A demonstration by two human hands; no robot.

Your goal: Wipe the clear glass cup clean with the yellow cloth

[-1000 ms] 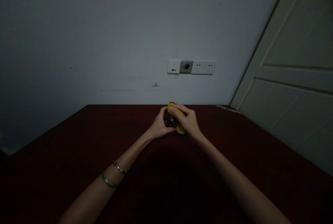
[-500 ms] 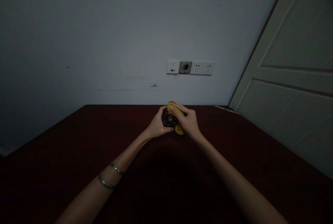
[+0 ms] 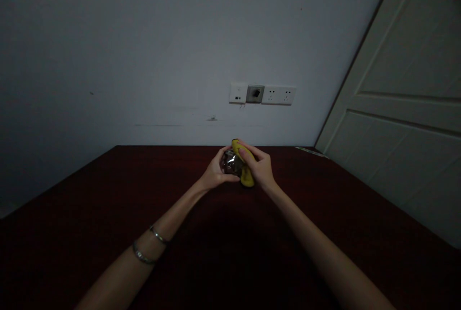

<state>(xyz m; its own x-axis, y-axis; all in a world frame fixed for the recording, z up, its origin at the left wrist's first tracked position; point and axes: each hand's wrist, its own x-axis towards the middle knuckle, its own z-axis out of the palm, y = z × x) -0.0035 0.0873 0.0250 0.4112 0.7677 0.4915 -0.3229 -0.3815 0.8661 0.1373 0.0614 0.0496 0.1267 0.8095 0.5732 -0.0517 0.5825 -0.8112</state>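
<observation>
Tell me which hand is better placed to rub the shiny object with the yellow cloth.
Right. The right hand grips the yellow cloth against the shiny object; the left hand cups that object from the other side, so it probably just steadies.

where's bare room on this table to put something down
The dark red table shows bare left of the left forearm and right of the right forearm, toward the white panelled door. Crowded only at the far middle: left hand grips a small shiny object, right hand a yellow cloth.
</observation>
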